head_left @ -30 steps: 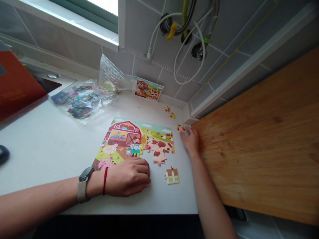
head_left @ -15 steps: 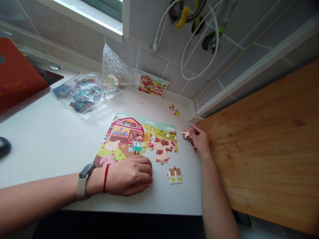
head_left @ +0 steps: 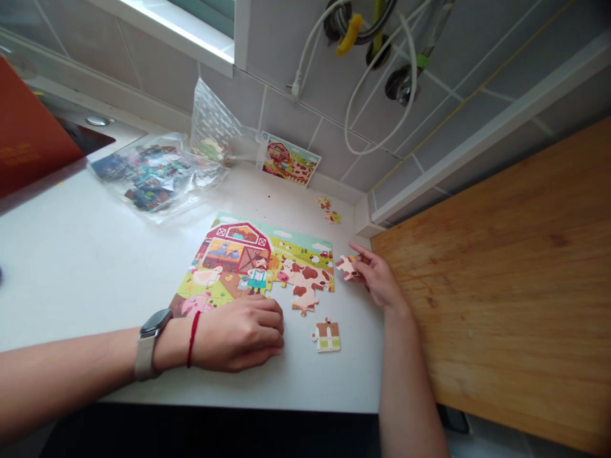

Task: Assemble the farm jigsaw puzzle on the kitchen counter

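Note:
A partly assembled farm jigsaw puzzle [head_left: 238, 254] lies on the white table, showing a barn, a farmer, a cow and a pig. My left hand [head_left: 241, 334] rests palm down over its lower edge, fingers curled under and nothing showing in them; it hides part of the pig section. Between the thumb and fingers of my right hand [head_left: 379, 277] is a brown-and-white puzzle piece [head_left: 345, 268], just right of the cow. Below the cow lies a loose fence puzzle piece [head_left: 328, 336]. Two other loose pieces [head_left: 329, 210] are near the back wall.
A picture card [head_left: 290, 159] of the same farm scene leans against the tiled wall. Clear plastic bags [head_left: 157, 172] with puzzle pieces lie at the back left, near an orange-red box [head_left: 33, 133]. A wooden board [head_left: 506, 286] borders the table's right side. Cables and pipes hang above.
My right hand has lifted a piece and turned, bringing it left toward the puzzle's right edge. The left hand stays on the table. The view has shifted slightly.

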`<state>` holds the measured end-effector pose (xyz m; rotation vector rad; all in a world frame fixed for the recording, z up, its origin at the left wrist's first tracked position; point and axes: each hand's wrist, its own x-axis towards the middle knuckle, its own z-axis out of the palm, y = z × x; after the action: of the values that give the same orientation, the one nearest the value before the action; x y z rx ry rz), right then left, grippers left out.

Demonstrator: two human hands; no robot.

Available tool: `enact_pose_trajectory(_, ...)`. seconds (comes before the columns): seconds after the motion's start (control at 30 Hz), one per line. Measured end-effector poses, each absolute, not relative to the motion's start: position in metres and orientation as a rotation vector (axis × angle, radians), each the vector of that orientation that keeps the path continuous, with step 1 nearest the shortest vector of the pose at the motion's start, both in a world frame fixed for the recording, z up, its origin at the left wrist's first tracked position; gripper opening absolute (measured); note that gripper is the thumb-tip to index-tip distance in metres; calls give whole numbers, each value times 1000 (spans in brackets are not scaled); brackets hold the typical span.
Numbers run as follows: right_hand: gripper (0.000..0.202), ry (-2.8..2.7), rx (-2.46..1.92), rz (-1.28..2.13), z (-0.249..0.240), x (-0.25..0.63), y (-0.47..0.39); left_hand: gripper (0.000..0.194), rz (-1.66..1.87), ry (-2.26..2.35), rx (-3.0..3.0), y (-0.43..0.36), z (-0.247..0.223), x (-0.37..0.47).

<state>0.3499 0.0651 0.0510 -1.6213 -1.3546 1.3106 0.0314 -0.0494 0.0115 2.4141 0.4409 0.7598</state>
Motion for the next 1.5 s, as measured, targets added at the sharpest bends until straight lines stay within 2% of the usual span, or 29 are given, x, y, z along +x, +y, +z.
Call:
enact_pose_trajectory(0.13,41,-1460,-1626,1378,56,348,62,16,772,444,2411,-49,12,31)
enact_pose_trajectory(0.23,36,-1643,-1647,1402,59,348,60,14,792,440,2401,-49,12,31)
enact_pose_trajectory(0.47,41,-1869,-1763,1648,56,347,56,12,793,442,2392,-49,14,32)
enact_pose_trajectory(1.07,34,-1925,-1739,1634,43,348,50,15,753,435,2397,-49,11,32)
enact_pose_trajectory(1.5,28,-2087,-1771,1502,36,347,51,13,760,438,2388,-49,12,32)
